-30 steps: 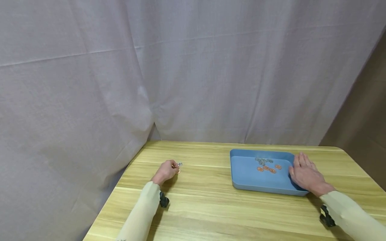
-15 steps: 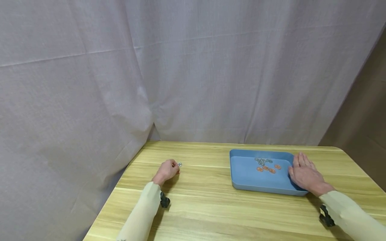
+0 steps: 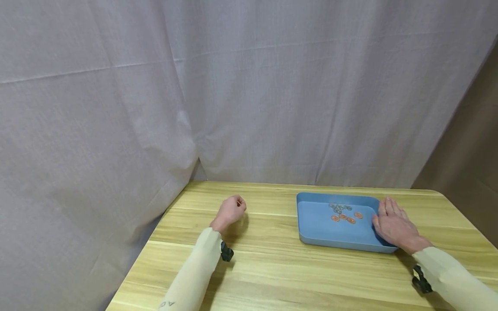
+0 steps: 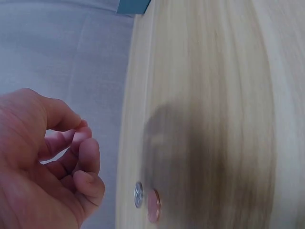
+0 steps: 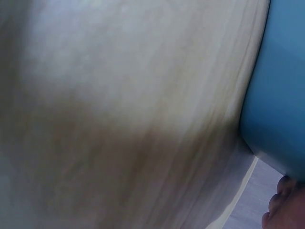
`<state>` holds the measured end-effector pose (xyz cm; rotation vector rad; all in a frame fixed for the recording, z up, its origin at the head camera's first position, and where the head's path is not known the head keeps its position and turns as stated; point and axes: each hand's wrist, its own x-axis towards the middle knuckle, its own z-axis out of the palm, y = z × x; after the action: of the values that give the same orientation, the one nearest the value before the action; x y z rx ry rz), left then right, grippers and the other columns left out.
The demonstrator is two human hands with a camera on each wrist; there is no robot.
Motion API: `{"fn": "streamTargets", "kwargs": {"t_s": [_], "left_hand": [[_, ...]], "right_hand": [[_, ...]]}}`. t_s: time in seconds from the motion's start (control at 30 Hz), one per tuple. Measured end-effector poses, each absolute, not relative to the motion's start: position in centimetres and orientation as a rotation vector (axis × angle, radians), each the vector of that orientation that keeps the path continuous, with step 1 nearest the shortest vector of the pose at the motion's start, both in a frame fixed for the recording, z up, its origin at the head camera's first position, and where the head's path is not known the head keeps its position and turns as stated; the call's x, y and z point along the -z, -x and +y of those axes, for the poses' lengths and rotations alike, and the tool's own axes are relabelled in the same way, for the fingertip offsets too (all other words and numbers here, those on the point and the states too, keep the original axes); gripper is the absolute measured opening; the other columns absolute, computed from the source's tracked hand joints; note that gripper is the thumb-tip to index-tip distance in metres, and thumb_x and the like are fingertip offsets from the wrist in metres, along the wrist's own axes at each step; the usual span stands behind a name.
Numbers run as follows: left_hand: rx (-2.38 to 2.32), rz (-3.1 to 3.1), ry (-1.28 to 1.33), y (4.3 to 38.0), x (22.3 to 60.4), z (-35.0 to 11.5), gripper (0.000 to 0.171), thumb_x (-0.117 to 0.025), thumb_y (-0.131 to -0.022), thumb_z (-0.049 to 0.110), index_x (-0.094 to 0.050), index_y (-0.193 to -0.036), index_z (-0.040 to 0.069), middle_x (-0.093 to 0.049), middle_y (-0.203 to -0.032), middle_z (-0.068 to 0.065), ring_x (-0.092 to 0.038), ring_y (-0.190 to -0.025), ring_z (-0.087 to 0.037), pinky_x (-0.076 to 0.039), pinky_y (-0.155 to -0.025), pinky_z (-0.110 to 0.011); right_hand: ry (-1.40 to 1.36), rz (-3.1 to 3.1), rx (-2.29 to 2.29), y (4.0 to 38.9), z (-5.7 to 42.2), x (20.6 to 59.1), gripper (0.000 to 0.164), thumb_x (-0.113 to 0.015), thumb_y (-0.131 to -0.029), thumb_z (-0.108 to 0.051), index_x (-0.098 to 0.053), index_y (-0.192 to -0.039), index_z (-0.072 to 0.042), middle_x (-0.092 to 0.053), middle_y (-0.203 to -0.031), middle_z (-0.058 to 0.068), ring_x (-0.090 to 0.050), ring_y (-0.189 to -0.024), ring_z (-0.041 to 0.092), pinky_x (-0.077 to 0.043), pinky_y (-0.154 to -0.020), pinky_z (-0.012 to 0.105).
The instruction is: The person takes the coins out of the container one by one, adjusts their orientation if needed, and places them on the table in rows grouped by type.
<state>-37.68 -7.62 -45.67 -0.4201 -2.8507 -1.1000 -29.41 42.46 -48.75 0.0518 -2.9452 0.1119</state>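
My left hand [image 3: 231,208] is lifted above the table's left part, thumb and fingertips brought together in a pinch. A thin edge like a coin [image 3: 239,203] shows between them in the head view; the rest is hidden. Below, in the left wrist view, a silver coin [image 4: 138,194] and a copper coin [image 4: 153,206] lie side by side, covered by the hand in the head view. My right hand [image 3: 395,223] rests with straight fingers along the right side of a blue tray [image 3: 323,233]. Inside lie several silver coins [image 3: 337,210] and several copper coins [image 3: 343,217].
The wooden table [image 3: 268,268] extends toward me, with wood surface between the left hand and the tray. A grey curtain [image 3: 249,108] hangs behind it and along the left. A brown panel [image 3: 470,164] stands at the right.
My left hand has risen from beside the two coins and moved right and toward the back, its fingertips still together. My right hand and the tray have stayed in place.
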Motion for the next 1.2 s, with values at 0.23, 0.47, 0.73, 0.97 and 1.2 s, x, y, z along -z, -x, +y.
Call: {"fn": "streamTargets", "kwargs": {"t_s": [0.23, 0.47, 0.73, 0.97, 1.2], "left_hand": [[1.151, -2.839, 0.473, 37.8, 45.3, -6.0, 0.014, -0.050, -0.094, 0.016, -0.062, -0.091, 0.011, -0.060, -0.077, -0.002, -0.050, -0.064, -0.013, -0.042, -0.059, -0.026], [1.186, -2.825, 0.514, 37.7, 44.7, -3.6, 0.016, -0.049, -0.096, 0.020, -0.063, -0.092, 0.013, -0.061, -0.079, 0.000, -0.052, -0.067, -0.012, -0.043, -0.062, -0.026], [1.263, -2.771, 0.539, 37.1, 44.0, -0.5, 0.016, -0.050, -0.096, 0.019, -0.064, -0.096, 0.011, -0.060, -0.077, 0.000, -0.051, -0.063, -0.011, -0.041, -0.056, -0.024], [1.245, -2.741, 0.593, 36.8, 43.5, 1.8, 0.014, -0.052, -0.095, 0.018, -0.064, -0.095, 0.011, -0.060, -0.078, 0.001, -0.052, -0.066, -0.010, -0.042, -0.058, -0.022], [1.271, -2.742, 0.632, 36.5, 43.6, 3.7, 0.011, -0.054, -0.093, 0.018, -0.063, -0.096, 0.012, -0.061, -0.079, 0.003, -0.052, -0.067, -0.008, -0.043, -0.060, -0.021]], "right_hand": [[-0.056, -2.947, -0.113, 29.3, 42.6, 48.8, 0.064, -0.038, -0.102, -0.023, -0.018, -0.139, 0.025, -0.014, -0.146, 0.048, -0.014, -0.139, 0.058, -0.016, -0.113, 0.066], [-0.054, -2.961, -0.118, 29.3, 42.8, 48.9, 0.064, -0.038, -0.102, -0.023, -0.017, -0.139, 0.025, -0.013, -0.147, 0.048, -0.012, -0.140, 0.058, -0.015, -0.113, 0.067], [-0.062, -2.945, -0.093, 29.2, 42.7, 48.8, 0.063, -0.038, -0.103, -0.023, -0.019, -0.139, 0.025, -0.016, -0.146, 0.048, -0.015, -0.139, 0.058, -0.018, -0.112, 0.067], [-0.040, -2.963, -0.132, 29.3, 42.7, 48.8, 0.064, -0.037, -0.102, -0.023, -0.016, -0.140, 0.024, -0.012, -0.148, 0.047, -0.012, -0.140, 0.058, -0.014, -0.114, 0.067], [-0.034, -2.960, -0.123, 29.3, 42.3, 48.6, 0.064, -0.038, -0.103, -0.023, -0.017, -0.140, 0.025, -0.013, -0.147, 0.047, -0.014, -0.139, 0.058, -0.016, -0.113, 0.067]]}}
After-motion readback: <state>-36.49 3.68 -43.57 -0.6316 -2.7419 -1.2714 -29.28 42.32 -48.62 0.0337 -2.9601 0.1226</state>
